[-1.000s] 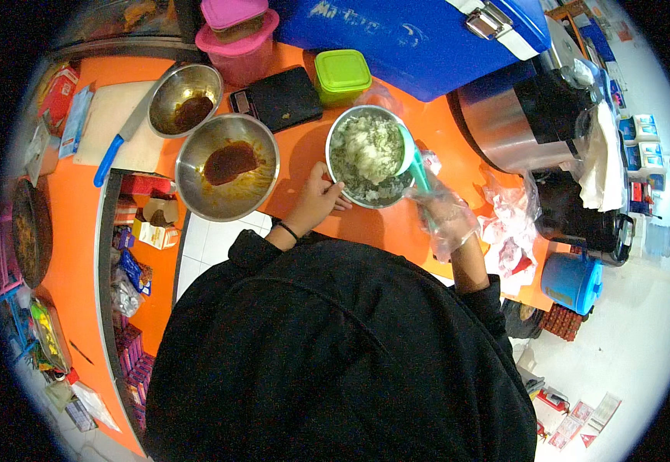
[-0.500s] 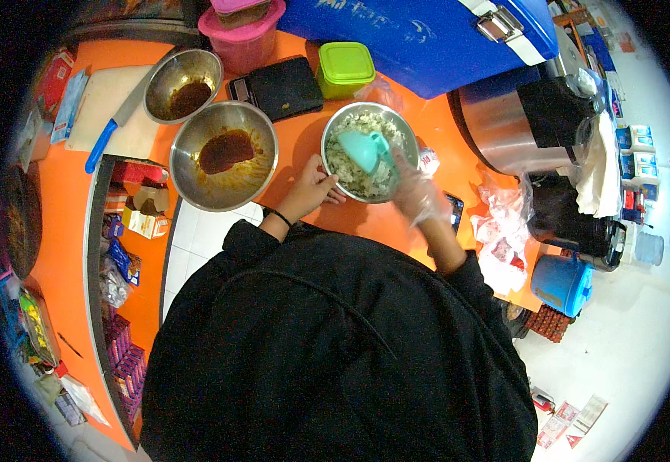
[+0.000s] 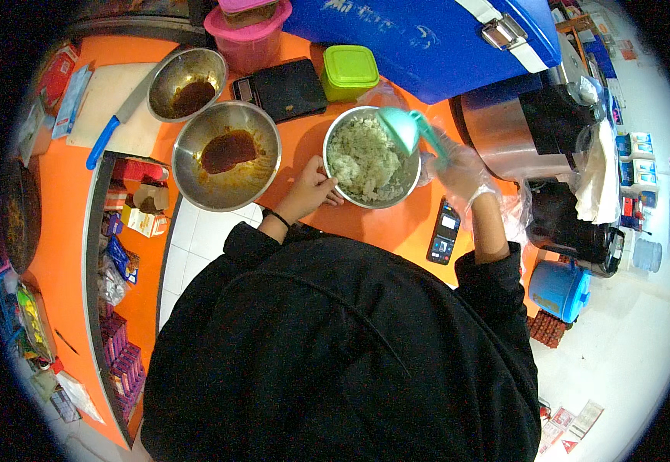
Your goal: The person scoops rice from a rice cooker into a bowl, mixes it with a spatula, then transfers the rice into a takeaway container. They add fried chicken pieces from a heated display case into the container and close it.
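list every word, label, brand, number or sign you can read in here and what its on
Blue box: scuffed white lettering; I don't copy out writing, so no quote.
Phone: lit screen, text too small to read.
Purple boxes on the shelf: print too small.
Red packet at upper left: too blurred.
Sheets at lower right: too small and blurred.

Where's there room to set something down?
Bare orange countertop shows between the larger sauce bowl and the rice bowl, beyond the left hand, and between the rice bowl and phone. The back is crowded: kitchen scale, lidded green container, blue latched box.
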{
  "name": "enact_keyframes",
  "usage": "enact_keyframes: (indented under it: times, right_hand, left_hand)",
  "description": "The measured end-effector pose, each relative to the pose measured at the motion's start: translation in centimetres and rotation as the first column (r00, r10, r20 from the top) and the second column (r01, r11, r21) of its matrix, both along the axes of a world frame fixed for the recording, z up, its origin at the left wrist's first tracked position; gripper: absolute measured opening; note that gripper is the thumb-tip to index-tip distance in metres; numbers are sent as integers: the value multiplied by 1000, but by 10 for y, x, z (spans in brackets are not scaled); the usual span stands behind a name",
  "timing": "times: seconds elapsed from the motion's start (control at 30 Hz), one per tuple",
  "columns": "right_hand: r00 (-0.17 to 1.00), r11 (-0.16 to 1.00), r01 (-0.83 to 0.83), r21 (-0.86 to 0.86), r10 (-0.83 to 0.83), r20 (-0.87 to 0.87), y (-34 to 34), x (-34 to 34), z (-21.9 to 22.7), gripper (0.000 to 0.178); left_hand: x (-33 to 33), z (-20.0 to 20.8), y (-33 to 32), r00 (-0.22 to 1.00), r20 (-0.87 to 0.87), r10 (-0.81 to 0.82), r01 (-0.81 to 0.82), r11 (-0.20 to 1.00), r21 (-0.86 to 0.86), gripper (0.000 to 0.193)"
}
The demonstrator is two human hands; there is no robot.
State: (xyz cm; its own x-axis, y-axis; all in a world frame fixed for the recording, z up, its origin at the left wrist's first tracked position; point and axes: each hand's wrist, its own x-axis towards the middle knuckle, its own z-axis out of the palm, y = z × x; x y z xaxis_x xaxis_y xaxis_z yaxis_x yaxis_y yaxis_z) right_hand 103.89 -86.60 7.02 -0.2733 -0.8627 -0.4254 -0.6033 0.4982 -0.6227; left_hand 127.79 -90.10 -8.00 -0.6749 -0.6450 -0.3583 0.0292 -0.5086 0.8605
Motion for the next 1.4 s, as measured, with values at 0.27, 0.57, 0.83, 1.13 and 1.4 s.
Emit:
enact_keyframes:
  times: [0.27,0.57,0.83,1.13,1.4]
  right_hand:
    - [478,724,-609,323,660,-579,1,18,9,53]
    - [682,840,-457,292,541,-492,1,-15,-17,31]
    - [892,928,-161,335,-8,452,59,-47,-69,32]
    - [580,886,109,452,-425,694,73,3,-52,35]
    - [940,980,-171,-107,129,-316,78,-1,-13,61]
  left_hand:
    - [7,1,0,1000,6,25,-25,999,-20,21]
    - [-6,17,8,995,-68,73,-78,994,-71,19]
    - [-14,30,17,998,-70,4,-5,1000,-23,19]
    - [-18,31,18,999,-35,-1,-2,996,-84,20]
    - [-5,18,8,999,31,12,-12,1000,-10,22]
